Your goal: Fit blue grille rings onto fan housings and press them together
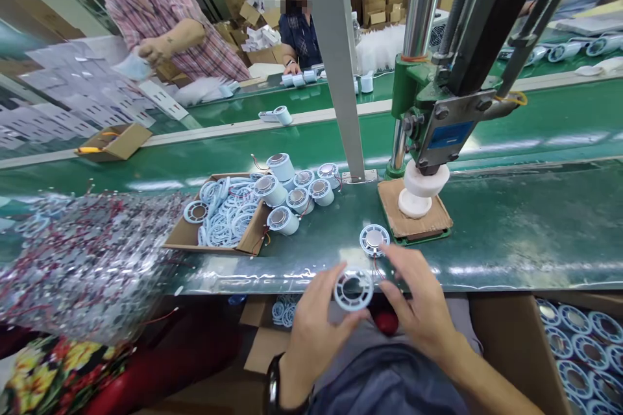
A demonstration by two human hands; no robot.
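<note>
My left hand holds a pale blue round grille ring just below the table's front edge. Beside it, my right hand reaches up, its fingertips touching a round motor disc with red wires that lies on the green table. Its fingers are apart and hold nothing. Behind the disc, a green hand press stands with its white round head resting on a brown board.
A shallow cardboard tray of pale blue rings lies to the left, with several white cylinder parts beside it. A clear bag of wired parts fills the left. A box of rings sits low right. Two other people work across the conveyor.
</note>
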